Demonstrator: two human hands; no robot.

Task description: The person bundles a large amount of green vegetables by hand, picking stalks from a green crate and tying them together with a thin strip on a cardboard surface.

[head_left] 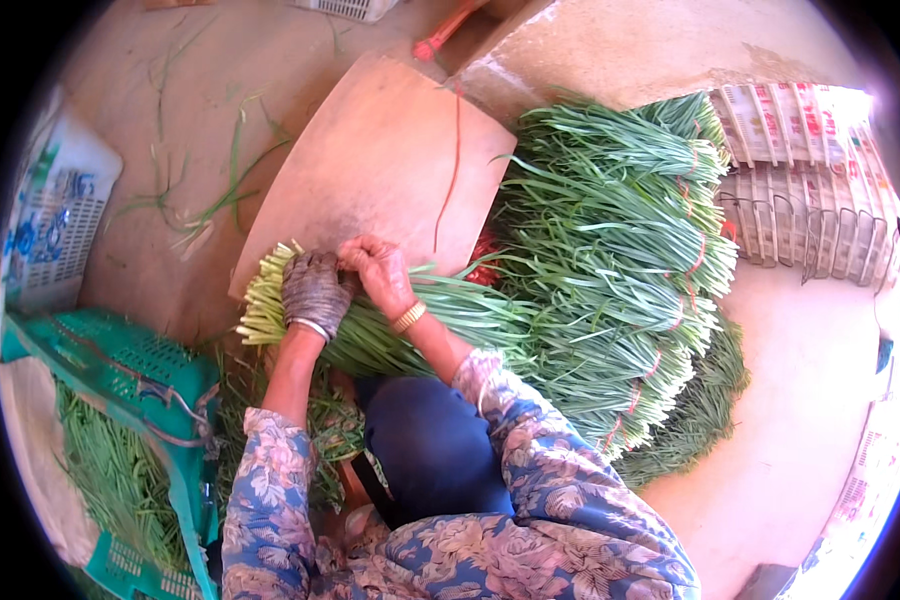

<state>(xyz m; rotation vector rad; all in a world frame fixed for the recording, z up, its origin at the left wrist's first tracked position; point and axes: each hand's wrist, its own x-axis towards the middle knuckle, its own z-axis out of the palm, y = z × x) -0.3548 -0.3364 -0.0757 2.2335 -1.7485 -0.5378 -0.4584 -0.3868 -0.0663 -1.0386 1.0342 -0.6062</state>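
Observation:
My left hand point(315, 291), in a dirty dark glove with a bangle at the wrist, is wrapped over a bundle of garlic chives point(264, 298) near its pale cut ends. The bundle lies across the near edge of a pinkish board point(370, 150), its green leaves trailing to the right under my right forearm. Bare and with a gold band at the wrist, my right hand point(378, 272) is pinched closed beside the left-hand fingers, just above the bundle. Whatever it pinches is too small to make out. A thin red tie point(451, 165) lies along the board.
Tied chive bundles point(610, 250) are heaped at the right, pale ends outward. Red ties point(485, 258) bunch beside the board. Stacked white crates point(805, 215) stand far right. At left are a green crate point(130, 350) with loose chives and a white crate point(70, 210). Stray leaves litter the floor.

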